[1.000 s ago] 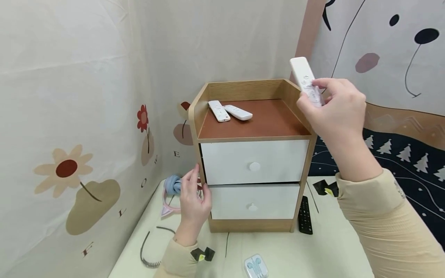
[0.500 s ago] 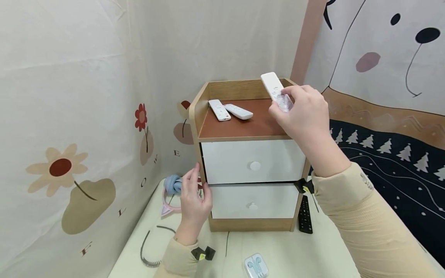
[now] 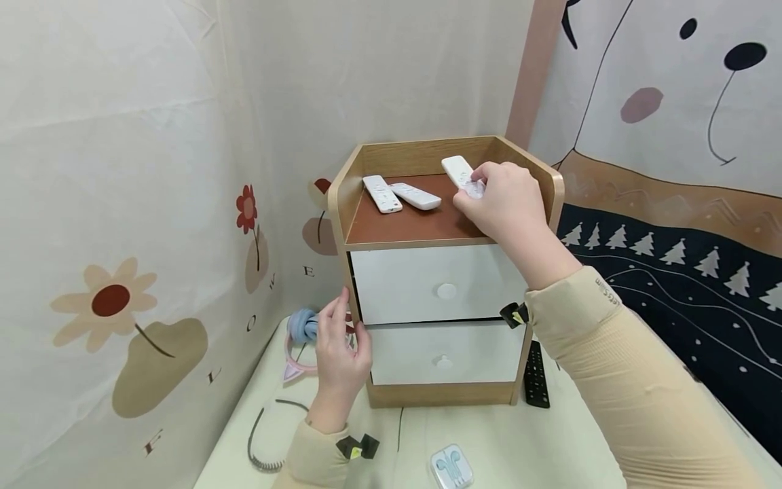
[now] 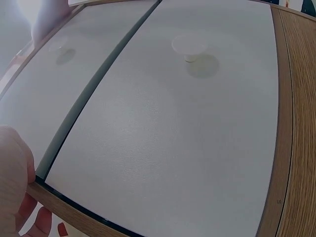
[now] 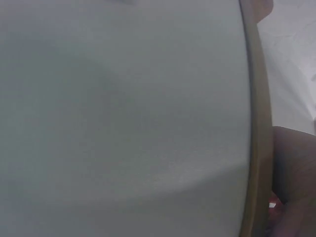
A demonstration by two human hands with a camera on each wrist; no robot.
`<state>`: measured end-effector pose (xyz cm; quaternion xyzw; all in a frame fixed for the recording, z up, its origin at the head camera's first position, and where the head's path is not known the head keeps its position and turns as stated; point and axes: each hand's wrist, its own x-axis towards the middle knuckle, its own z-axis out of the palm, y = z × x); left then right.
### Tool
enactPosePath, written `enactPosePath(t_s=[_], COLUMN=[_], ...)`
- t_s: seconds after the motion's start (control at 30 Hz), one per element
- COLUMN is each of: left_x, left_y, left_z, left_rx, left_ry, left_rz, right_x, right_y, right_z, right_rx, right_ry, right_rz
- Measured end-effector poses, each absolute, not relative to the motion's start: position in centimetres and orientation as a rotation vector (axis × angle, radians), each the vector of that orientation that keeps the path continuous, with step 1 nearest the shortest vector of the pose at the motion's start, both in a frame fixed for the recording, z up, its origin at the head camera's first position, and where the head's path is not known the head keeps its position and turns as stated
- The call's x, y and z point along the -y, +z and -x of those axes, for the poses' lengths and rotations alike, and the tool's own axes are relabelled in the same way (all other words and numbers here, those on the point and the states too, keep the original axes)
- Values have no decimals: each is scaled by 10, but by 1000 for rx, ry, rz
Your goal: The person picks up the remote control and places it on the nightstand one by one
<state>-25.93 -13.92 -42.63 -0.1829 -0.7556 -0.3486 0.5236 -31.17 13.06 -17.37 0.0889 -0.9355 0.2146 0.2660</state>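
Note:
My right hand (image 3: 502,204) pinches a white remote control (image 3: 459,170) between thumb and fingers, low over the right part of the cabinet's brown top. Two more white remotes lie on that top towards the left: one (image 3: 382,194) points away, and the other (image 3: 416,196) lies slantwise against it. The small wooden cabinet (image 3: 441,394) has two white drawers with round knobs, both pushed in. My left hand (image 3: 343,353) rests at its left side, fingers along the side panel and thumb at the front edge. In the left wrist view, the left thumb (image 4: 17,163) touches that edge.
A black remote (image 3: 536,377) leans by the cabinet's right side. Boxed earphones (image 3: 451,466) lie in front. On the left are a blue fabric bundle (image 3: 303,325), a pink hairband (image 3: 293,360) and a grey coiled band (image 3: 263,464). Printed cloth walls stand behind and left.
My right hand has carried the white remote leftwards and down, from beyond the cabinet's right side to just over its top. The left hand has stayed in place.

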Motion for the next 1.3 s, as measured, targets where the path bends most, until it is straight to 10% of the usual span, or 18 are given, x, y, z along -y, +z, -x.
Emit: enactPosePath(t_s=[1.3], left_x=[140], left_y=[-426], left_z=[257], left_rx=[1818], left_ry=[-856], left_rz=[430], right_x=[-114], right_y=[-173], right_z=[327], right_rx=[2787], right_ry=[437], right_rz=[-271])
